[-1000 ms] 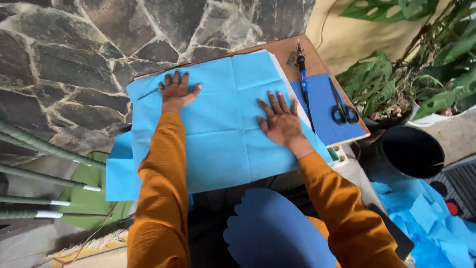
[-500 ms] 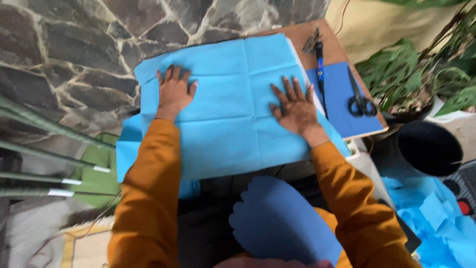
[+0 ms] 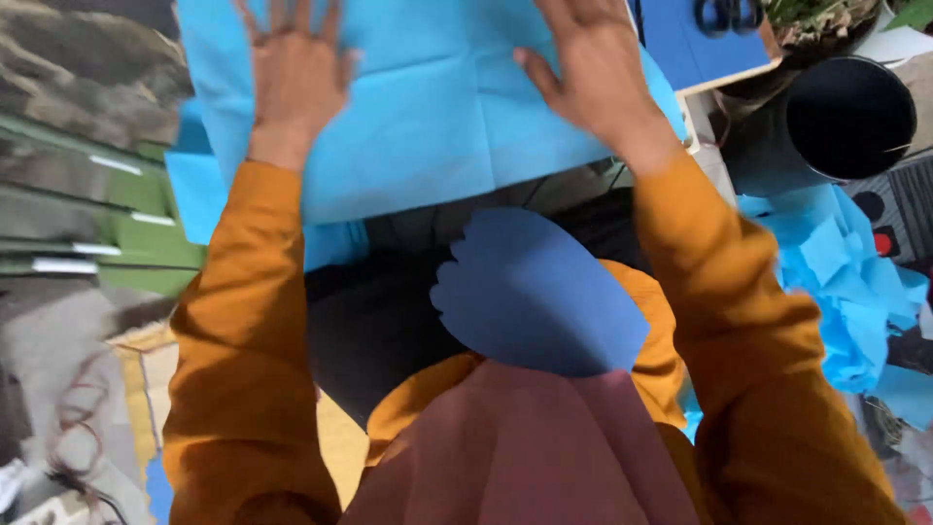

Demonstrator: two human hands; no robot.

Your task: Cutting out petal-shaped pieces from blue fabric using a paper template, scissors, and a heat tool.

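While both palms lie flat with spread fingers, left hand [image 3: 296, 83] at eleven o'clock and right hand [image 3: 593, 73] at one press the creased light-blue fabric sheet [image 3: 437, 117] covering the wooden board [image 3: 729, 78]; a black bucket [image 3: 846, 117] stands at two.

Both hands, left [image 3: 296, 83] and right [image 3: 593, 68], lie flat, fingers spread.

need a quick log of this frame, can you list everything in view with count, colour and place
paper sheet: one, light blue, creased, spread flat at top centre under both hands
scalloped cutout: one, darker blue, on the lap at centre
scissors: one pair, dark handles, on a blue pad at top right
bucket: one, black, at right
paper scraps: a heap, light blue, at right below the bucket
left hand: flat on the sheet, orange sleeve
right hand: flat on the sheet, orange sleeve
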